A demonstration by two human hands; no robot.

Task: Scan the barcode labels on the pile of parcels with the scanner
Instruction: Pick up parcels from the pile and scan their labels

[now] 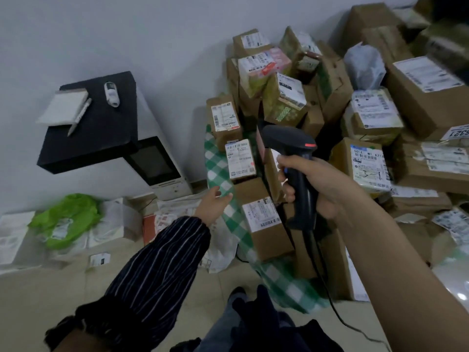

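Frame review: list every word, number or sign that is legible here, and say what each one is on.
"321", with an unclear character before it: white tag on a brown parcel at the right edge.
"50", the rest of the line blurred: blue-topped label on the parcel right of the scanner.
Other barcode labels across the pile: too small or blurred to read.

— What is the right hand doing?
— The right hand is wrapped round the handle of the scanner. Its fingers curl across the front, and the bare forearm runs back from the grip.
— And the left?
— The left hand reaches forward on a nearly straight arm in a striped sleeve, below and left of the grip. Its fingers are loosely spread and hold nothing.
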